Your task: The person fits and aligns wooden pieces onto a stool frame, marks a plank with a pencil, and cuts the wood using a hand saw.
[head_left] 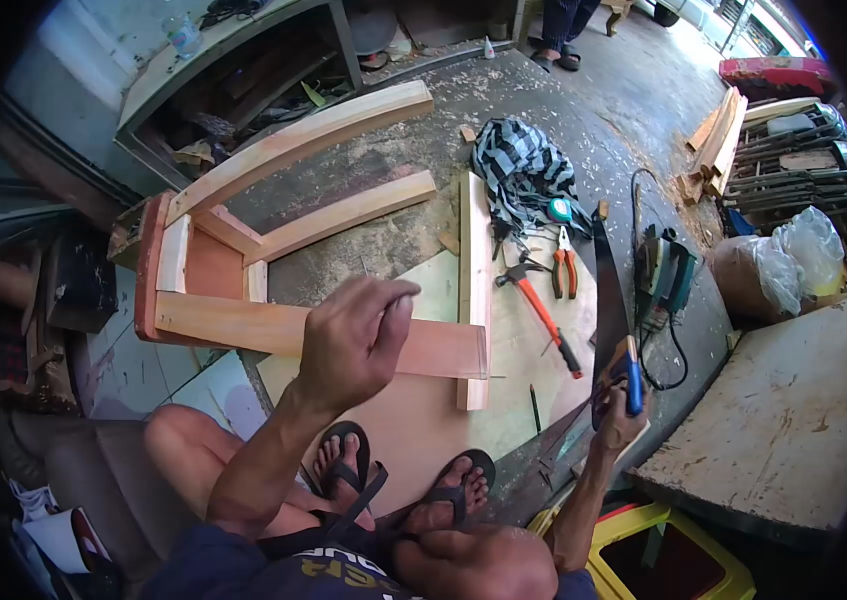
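My left hand (356,335) is raised over a wooden leg (444,345) of a stool-like frame, its fingers curled together; anything between them is too small to make out. That leg rests across a loose wooden bar (475,240). The frame's reddish seat (151,265) stands on edge at the left, with two more legs pointing right. At the right, my right hand (624,422) is closed round the blue handle of a saw (612,285), whose dark blade points away from me. A hammer (541,315) and pliers (566,265) lie between the bar and the saw.
A checked cloth (524,165), green tape measure (561,209) and pencil (535,409) lie nearby. A corded power tool (666,270) is right of the saw. Wood strips, bags and a board (764,420) are farther right. Another person's feet (556,58) show at the top.
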`<action>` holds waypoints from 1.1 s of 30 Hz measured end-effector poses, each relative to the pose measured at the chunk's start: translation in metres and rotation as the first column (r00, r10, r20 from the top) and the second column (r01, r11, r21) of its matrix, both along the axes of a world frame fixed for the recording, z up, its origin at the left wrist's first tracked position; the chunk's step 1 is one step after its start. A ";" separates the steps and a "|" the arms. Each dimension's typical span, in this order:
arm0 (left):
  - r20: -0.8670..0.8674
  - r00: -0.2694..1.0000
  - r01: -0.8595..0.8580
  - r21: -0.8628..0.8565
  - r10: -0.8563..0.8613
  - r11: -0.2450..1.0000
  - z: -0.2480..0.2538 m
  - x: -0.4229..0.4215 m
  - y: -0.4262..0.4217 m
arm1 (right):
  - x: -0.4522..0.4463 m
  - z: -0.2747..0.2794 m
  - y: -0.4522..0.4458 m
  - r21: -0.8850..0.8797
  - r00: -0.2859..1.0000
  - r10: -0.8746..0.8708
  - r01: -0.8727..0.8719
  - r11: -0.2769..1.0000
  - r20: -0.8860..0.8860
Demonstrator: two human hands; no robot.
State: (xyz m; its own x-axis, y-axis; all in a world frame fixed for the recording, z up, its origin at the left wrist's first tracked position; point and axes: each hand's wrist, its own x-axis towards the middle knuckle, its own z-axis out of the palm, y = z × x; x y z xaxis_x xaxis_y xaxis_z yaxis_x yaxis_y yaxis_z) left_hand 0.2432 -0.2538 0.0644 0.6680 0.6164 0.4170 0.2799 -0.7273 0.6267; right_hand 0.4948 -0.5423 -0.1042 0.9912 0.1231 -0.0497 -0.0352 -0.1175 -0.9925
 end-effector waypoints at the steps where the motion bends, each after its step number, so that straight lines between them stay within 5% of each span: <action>1: 0.002 1.000 0.011 -0.013 -0.011 1.000 -0.002 0.009 0.008 | -0.009 0.027 0.004 -0.031 0.998 -0.053 0.054 0.998 0.033; 3: -0.124 0.991 0.073 0.142 -0.056 0.987 -0.021 0.026 0.019 | -0.026 0.074 0.006 0.028 0.997 -0.082 0.082 0.996 0.004; 5: -0.196 0.979 0.039 -0.064 -0.051 0.997 -0.024 0.036 0.011 | -0.043 0.123 0.009 0.029 1.000 -0.017 0.017 0.999 -0.005; 7: -0.679 0.722 -0.046 -0.232 -0.128 0.972 -0.005 0.046 0.012 | -0.054 0.155 0.002 0.029 0.995 0.086 -0.085 0.996 -0.053; 12: -0.670 0.695 0.061 -0.308 -0.262 0.950 0.001 0.042 0.016 | -0.107 0.288 0.017 -0.211 0.924 0.364 -0.381 0.900 -0.112; 13: -0.676 0.687 0.048 -0.326 -0.268 0.944 0.004 0.042 0.016 | -0.115 0.314 0.022 -0.387 0.903 0.418 -0.422 0.820 -0.099; 15: -0.687 0.667 0.074 -0.322 -0.287 0.944 0.010 0.046 0.018 | -0.137 0.350 0.024 -0.274 0.880 0.442 -0.474 0.836 -0.174; 17: -0.702 0.643 0.018 -0.385 -0.305 0.923 0.014 0.050 0.018 | -0.145 0.384 0.021 -0.385 0.814 0.514 -0.581 0.717 -0.271; 19: -0.773 0.533 -0.062 -0.442 -0.345 0.895 0.024 0.058 0.023 | -0.155 0.398 0.014 -0.413 0.796 0.543 -0.604 0.682 -0.268; 24: -0.698 0.648 -0.011 -0.408 -0.304 0.913 0.009 0.054 0.021 | -0.164 0.405 0.010 -0.477 0.790 0.565 -0.601 0.641 -0.237; 33: -0.691 0.651 -0.010 -0.421 -0.314 0.907 0.002 0.054 0.024 | -0.162 0.442 0.013 -0.504 0.751 0.565 -0.654 0.565 -0.342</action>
